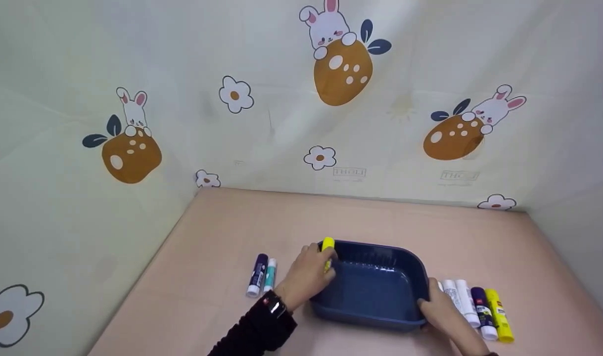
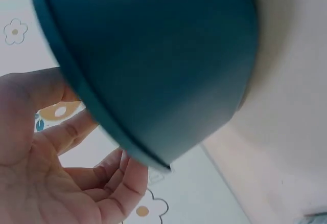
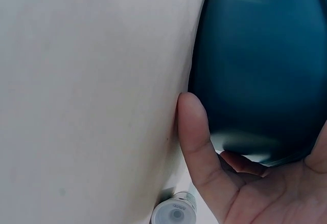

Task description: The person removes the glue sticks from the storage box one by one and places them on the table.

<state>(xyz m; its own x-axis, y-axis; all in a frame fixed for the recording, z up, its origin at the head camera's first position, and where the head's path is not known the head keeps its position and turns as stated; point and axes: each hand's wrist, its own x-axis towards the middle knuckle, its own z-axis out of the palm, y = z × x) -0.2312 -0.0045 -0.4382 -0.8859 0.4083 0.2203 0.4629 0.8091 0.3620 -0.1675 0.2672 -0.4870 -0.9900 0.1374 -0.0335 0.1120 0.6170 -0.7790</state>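
A dark blue rectangular basin point(image 1: 373, 291) stands on the table between both hands. My left hand point(image 1: 306, 274) is at its left rim and holds a yellow glue stick point(image 1: 328, 243) upright between thumb and fingers, over the basin's edge. In the left wrist view, the left hand point(image 2: 76, 168) has its fingers curled by the basin's rim point(image 2: 97, 109); the glue stick is hidden there. Gripping the basin's right side is my right hand point(image 1: 442, 306), thumb over the rim. The right wrist view shows this hand point(image 3: 245, 183) against the basin's outer wall point(image 3: 260, 70).
Left of the basin lie a purple glue stick point(image 1: 258, 274) and a teal-and-white one point(image 1: 270, 275). On the right, several white glue sticks point(image 1: 465, 299), a purple one point(image 1: 484, 314) and a yellow one point(image 1: 500, 315) lie side by side. Patterned cloth walls point(image 1: 281, 49) surround the table.
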